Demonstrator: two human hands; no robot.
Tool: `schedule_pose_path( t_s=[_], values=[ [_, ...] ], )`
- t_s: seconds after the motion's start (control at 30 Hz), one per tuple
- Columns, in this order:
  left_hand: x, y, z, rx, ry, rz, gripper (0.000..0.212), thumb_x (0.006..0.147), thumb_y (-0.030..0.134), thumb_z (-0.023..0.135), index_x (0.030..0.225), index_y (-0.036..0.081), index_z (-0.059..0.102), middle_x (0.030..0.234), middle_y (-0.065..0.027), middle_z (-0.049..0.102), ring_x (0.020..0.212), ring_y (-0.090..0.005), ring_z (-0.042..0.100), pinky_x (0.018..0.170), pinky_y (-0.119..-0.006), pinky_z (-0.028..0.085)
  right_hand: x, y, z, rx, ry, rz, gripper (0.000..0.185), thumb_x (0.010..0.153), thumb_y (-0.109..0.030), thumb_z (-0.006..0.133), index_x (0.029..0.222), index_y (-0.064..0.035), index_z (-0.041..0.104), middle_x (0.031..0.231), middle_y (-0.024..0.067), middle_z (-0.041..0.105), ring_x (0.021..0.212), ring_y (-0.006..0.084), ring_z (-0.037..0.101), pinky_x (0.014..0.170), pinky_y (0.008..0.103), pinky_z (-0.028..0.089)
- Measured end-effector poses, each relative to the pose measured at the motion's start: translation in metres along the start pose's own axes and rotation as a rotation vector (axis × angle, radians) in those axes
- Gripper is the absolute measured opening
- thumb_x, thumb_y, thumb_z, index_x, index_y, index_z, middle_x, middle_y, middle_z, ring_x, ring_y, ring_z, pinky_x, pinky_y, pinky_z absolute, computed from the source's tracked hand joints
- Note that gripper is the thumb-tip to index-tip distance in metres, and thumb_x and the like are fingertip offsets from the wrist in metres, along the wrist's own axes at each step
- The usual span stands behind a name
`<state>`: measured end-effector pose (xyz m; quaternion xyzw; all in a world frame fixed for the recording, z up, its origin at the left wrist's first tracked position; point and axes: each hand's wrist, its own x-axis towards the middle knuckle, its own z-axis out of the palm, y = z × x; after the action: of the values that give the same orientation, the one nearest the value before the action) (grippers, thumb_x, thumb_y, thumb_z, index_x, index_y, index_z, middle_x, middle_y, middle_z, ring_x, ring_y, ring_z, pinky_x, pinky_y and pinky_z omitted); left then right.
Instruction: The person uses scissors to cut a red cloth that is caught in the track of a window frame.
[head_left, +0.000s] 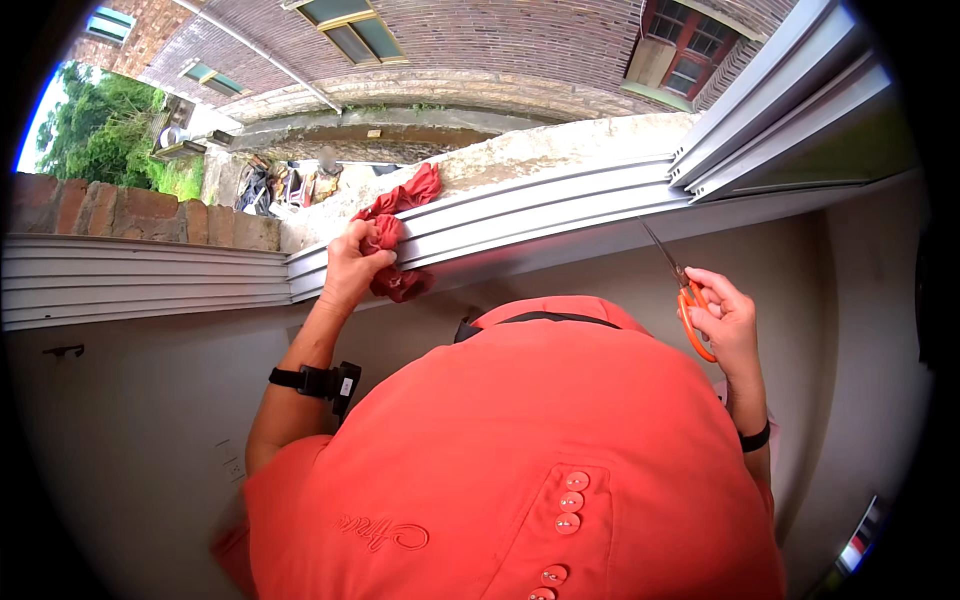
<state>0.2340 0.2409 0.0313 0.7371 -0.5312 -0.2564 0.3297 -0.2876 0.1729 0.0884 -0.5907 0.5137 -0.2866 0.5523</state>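
My left hand (351, 262) grips a crumpled red cloth (386, 232) on the white metal window track (525, 202). One end of the cloth lies over the outer sill, and the other hangs down the inner side of the frame. In my right hand (724, 315) is a pair of scissors (682, 281) with orange handles. Their blades look closed and point up and leftward, with the tip near the lower edge of the track. Parallel grooves run along the track.
Sliding window panels (780, 112) stand at the right end of the track. A second grooved track (142, 274) meets it at the left corner, beside a brick ledge (142, 214). Outside lie a rough stone sill (570, 146) and a heap of debris (289, 187). A wall hook (64, 350) protrudes at left.
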Motion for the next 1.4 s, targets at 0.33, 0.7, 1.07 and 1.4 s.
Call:
schedule_pose_path(
  t_s=[0.33, 0.7, 1.07, 1.4],
  values=[
    [0.048, 0.197, -0.032, -0.899, -0.048, 0.176, 0.022, 0.079, -0.003, 0.075, 0.097, 0.003, 0.062, 0.092, -0.0054, 0.068, 0.084, -0.0134, 0.066, 0.082, -0.028, 0.054, 0.03, -0.024, -0.011, 0.185, -0.075, -0.104, 0.064, 0.079, 0.009, 0.074, 0.139, 0.0053, 0.053, 0.101, 0.0061, 0.064, 0.082, 0.0088, 0.063, 0.073, 0.0221, 0.053],
    [0.032, 0.21, 0.017, -0.85, 0.031, 0.216, 0.025, 0.076, -0.003, 0.081, 0.098, 0.002, 0.07, 0.099, -0.0043, 0.07, 0.091, -0.0119, 0.066, 0.087, -0.028, 0.054, 0.096, -0.096, 0.014, -0.207, -0.122, -0.671, 0.047, 0.084, 0.012, 0.062, 0.13, 0.0011, 0.063, 0.12, 0.0106, 0.067, 0.099, 0.0153, 0.067, 0.09, 0.0272, 0.053],
    [-0.04, 0.018, 0.071, 0.325, 0.592, -0.183, 0.024, 0.072, 0.022, 0.084, 0.084, 0.007, 0.071, 0.087, -0.0068, 0.058, 0.092, -0.0281, 0.053, 0.081, -0.041, 0.045, 0.168, -0.059, 0.164, -0.812, -0.409, -1.182, 0.029, 0.081, -0.02, 0.074, 0.109, -0.0167, 0.068, 0.093, 0.0035, 0.064, 0.085, 0.0265, 0.064, 0.069, 0.0396, 0.055],
    [-0.057, -0.003, 0.034, 0.411, 0.599, -0.199, 0.026, 0.076, 0.03, 0.081, 0.087, 0.009, 0.068, 0.085, -0.0033, 0.056, 0.089, -0.0253, 0.051, 0.08, -0.042, 0.042, 0.164, -0.064, 0.222, -0.739, -0.564, -1.007, 0.044, 0.084, -0.011, 0.074, 0.127, -0.0196, 0.067, 0.092, 0.0061, 0.061, 0.081, 0.0239, 0.065, 0.062, 0.0368, 0.052]
  ],
)
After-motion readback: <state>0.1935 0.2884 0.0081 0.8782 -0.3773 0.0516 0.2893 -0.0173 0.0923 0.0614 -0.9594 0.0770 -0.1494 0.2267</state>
